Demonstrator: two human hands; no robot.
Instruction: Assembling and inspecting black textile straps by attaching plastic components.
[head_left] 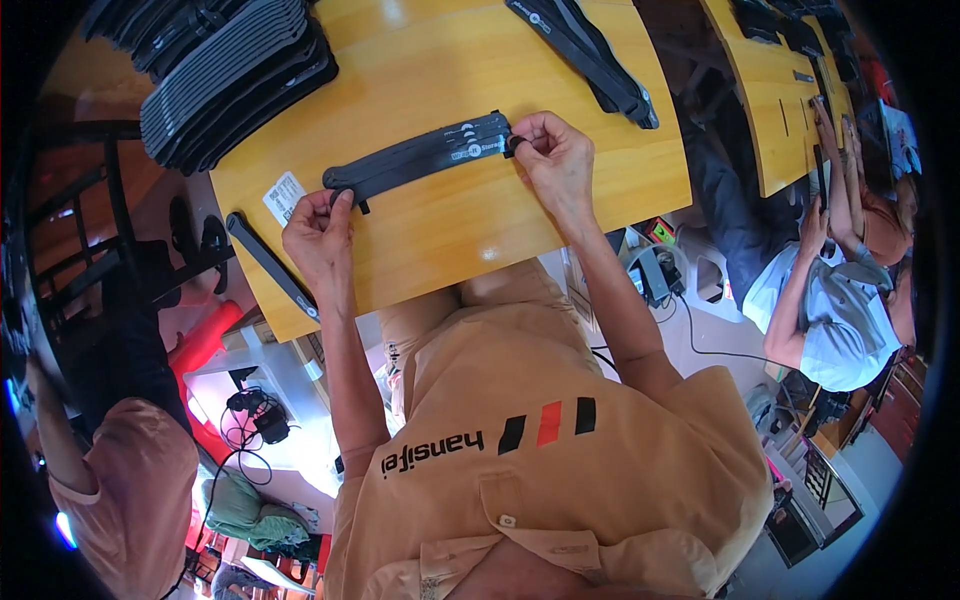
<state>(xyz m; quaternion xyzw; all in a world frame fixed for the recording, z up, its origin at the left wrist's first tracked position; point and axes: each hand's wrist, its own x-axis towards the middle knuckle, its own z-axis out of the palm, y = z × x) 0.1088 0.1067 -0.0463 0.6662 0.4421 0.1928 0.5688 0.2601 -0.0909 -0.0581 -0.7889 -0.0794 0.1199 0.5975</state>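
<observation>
A flat bundle of black straps with pale printing lies slanted across the yellow wooden table. At its left end, my left hand has thumb and fingers closed on the strap edge. My right hand pinches a small black tab at the bundle's right end. Beside my left hand is a white label, partly behind the fingers. A single black strap rests along the table's left edge, close to my left wrist.
A tall stack of black straps stands at the table's far left. More black straps lie at the far right. One person works at another table on the right; another person is at the left. Cables hang below.
</observation>
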